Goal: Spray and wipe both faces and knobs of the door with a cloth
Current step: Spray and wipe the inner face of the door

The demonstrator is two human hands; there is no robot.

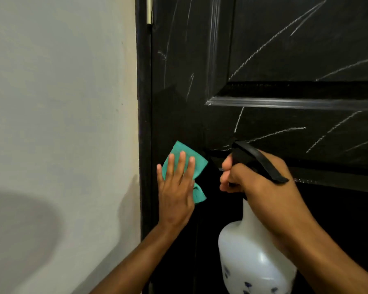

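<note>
- Two risks stand out, I judge: the folded teal microfibre cloth (184, 166) is only pressed flat, not gripped, so it could slide off the black panelled wooden door (263, 60) if pressure eases; and spray aimed this close could run down in drips or wet the white wall (62, 102) beside the hinge (149, 11).
- White chalk-like streaks (274, 39) cover the panels above, unwiped; no knob is in view.
- The left hand (175, 194) lies flat, fingers straight and spread, pressing the cloth against the door's hinge-side stile.
- The right hand (261, 183) is curled round the neck of the white translucent plastic spray bottle (251, 257), fingers on its black trigger head (253, 158).
</note>
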